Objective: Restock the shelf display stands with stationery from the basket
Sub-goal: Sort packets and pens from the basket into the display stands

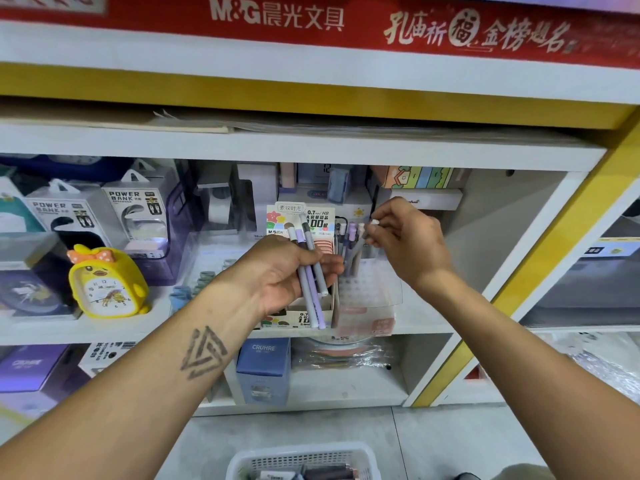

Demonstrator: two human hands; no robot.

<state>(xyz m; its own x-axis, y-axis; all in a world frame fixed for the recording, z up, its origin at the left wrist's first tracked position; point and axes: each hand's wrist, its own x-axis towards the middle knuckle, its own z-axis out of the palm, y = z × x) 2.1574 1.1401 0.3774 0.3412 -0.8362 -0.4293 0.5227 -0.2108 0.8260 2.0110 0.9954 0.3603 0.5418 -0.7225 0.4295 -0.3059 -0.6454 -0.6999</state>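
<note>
Pens (310, 271), a small bundle of grey and lilac barrels, are gripped mid-barrel in the curled left hand (280, 271) before the clear display stand (367, 289) on the shelf (104, 329). One pen's white cap end is pinched by the right hand (405, 237) above the stand. Judged light, stiff and smooth; a mid-barrel hold limits slipping. More stock lies in the basket (304, 460) below.

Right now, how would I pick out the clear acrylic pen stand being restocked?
Find the yellow duck-shaped alarm clock on the white middle shelf. Go right past the cardboard pencil-lead box. The clear acrylic pen stand sits beside it, see-through, pens upright, under the right hand.
</note>
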